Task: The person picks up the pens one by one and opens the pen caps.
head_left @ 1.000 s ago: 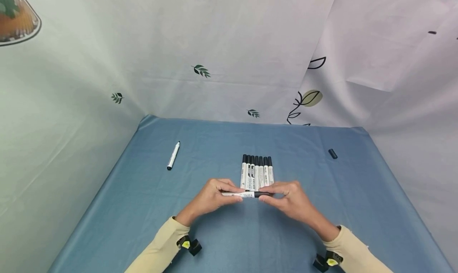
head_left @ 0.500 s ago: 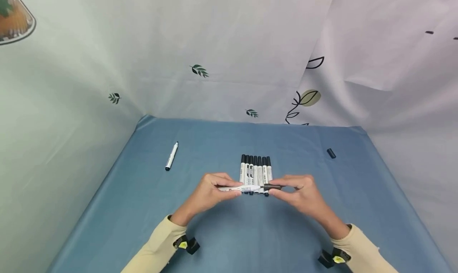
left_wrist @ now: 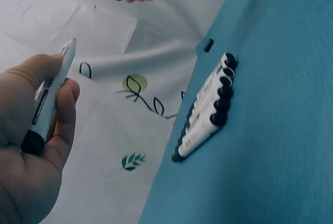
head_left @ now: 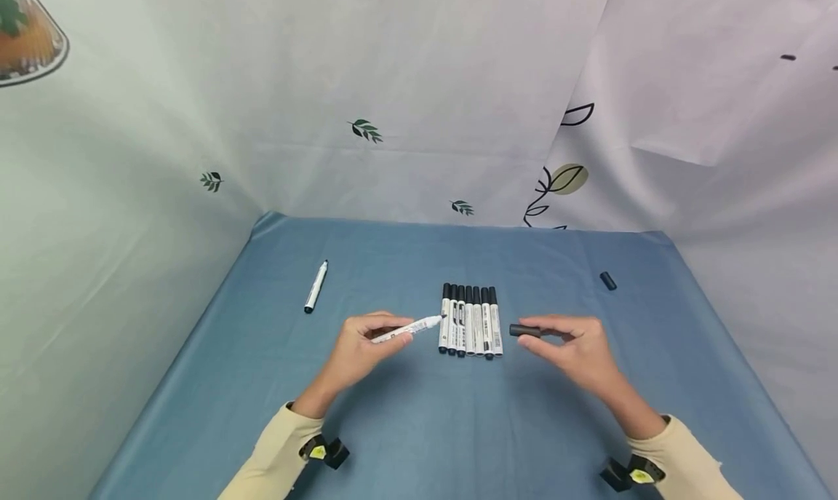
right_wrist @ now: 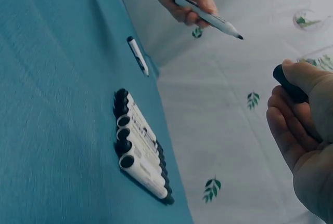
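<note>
Blue cloth covers the table [head_left: 419,427]. Above it, the uncapped marker [head_left: 407,330] points right, the left hand [head_left: 358,348] grip closed around its barrel. Opposite, the right hand [head_left: 579,348] grip pinches the black cap [head_left: 522,330]. Between lies the marker row [head_left: 470,325]; far left, another uncapped marker [head_left: 316,287]; far right, a loose cap [head_left: 608,281]. Caution: a dipping tip could ink the row; a slack pinch could drop the cap.

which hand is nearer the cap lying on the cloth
Right. The right hand is on the near side of that cap; the left hand is farther off, left of the marker row.
</note>
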Action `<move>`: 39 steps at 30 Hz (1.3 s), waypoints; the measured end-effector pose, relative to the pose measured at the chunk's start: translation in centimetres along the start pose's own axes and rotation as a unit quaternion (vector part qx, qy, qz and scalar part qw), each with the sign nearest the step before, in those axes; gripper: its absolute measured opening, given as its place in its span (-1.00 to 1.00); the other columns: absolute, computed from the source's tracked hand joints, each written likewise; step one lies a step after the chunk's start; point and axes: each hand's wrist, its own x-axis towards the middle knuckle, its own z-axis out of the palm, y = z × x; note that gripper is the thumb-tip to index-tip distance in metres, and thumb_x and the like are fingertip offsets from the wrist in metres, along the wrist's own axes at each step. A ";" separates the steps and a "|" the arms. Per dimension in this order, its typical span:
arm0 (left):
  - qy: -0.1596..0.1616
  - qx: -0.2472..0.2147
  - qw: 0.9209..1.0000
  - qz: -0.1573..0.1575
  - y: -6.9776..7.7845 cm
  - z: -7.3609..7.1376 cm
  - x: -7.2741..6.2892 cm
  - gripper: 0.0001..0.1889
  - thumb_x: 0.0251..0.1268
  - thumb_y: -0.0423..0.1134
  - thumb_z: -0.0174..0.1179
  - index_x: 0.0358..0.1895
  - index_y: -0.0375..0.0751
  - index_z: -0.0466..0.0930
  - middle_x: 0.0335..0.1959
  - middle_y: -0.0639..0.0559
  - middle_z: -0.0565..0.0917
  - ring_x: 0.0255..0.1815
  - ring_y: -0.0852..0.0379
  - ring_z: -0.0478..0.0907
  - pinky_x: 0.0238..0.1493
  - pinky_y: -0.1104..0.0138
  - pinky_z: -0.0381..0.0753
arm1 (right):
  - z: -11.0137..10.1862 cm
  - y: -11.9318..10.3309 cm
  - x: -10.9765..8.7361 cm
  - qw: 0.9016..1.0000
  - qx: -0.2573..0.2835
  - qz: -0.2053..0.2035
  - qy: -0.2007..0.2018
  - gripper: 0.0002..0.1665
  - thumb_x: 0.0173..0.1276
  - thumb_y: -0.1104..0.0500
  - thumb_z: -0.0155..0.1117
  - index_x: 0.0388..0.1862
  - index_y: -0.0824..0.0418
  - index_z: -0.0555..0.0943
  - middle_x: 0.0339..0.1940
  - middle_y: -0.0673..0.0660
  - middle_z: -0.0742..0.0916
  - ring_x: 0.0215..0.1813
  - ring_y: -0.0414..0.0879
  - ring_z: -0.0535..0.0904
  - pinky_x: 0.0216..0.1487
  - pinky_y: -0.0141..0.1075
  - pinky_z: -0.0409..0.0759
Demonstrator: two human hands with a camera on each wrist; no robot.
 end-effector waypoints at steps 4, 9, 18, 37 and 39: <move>0.042 0.010 0.999 0.001 -0.7 -1.0 -0.3 -0.79 0.30 -0.35 0.41 -0.03 -0.25 0.80 -0.10 -0.12 0.79 -0.19 0.19 0.69 -0.21 0.33 0.70 | -0.8 0.6 -0.1 1.000 -0.017 0.014 0.022 -0.72 0.10 0.35 0.63 -0.18 0.19 0.84 -0.26 0.15 0.85 -0.22 -0.40 0.71 -0.39 -0.52 0.53; 0.104 0.011 0.994 0.007 -1.6 -2.4 -0.4 -0.81 0.32 -0.42 0.37 -0.04 -0.36 0.79 -0.14 -0.24 0.79 -0.24 0.26 0.69 -0.26 0.41 0.68 | -1.7 1.4 -0.2 0.998 -0.045 0.016 0.044 -0.68 0.08 0.37 0.62 -0.14 0.23 0.83 -0.23 0.22 0.84 -0.24 -0.48 0.65 -0.42 -0.54 0.46; 0.244 0.064 0.967 -0.040 -1.3 -6.3 0.5 -0.85 0.34 -0.44 0.34 -0.10 -0.42 0.79 -0.33 0.04 0.79 -0.41 0.37 0.59 -0.43 0.53 0.49 | -2.7 2.2 -0.7 0.995 -0.070 0.033 0.062 -0.69 0.11 0.34 0.62 -0.12 0.21 0.83 -0.20 0.21 0.84 -0.21 -0.51 0.62 -0.17 -0.65 0.54; 0.245 0.184 0.933 -0.187 -10.3 -16.6 0.9 -0.51 0.43 0.09 0.28 0.15 -0.25 0.73 -0.06 -0.09 0.76 -0.29 0.42 0.55 -0.36 0.52 0.52 | -2.8 2.9 -1.9 0.992 -0.067 0.087 0.062 -0.73 0.19 0.25 0.60 -0.11 0.21 0.82 -0.25 -0.26 0.75 -0.31 -0.40 0.65 -0.43 -0.47 0.56; 0.245 0.178 0.930 -0.209 -10.6 -16.8 1.2 -0.46 0.42 0.15 0.26 0.19 -0.22 0.71 0.06 -0.20 0.73 -0.23 0.41 0.54 -0.33 0.53 0.54 | -2.8 2.9 -1.9 0.992 -0.066 0.088 0.064 -0.74 0.19 0.26 0.60 -0.11 0.20 0.82 -0.27 -0.27 0.75 -0.33 -0.39 0.66 -0.46 -0.45 0.54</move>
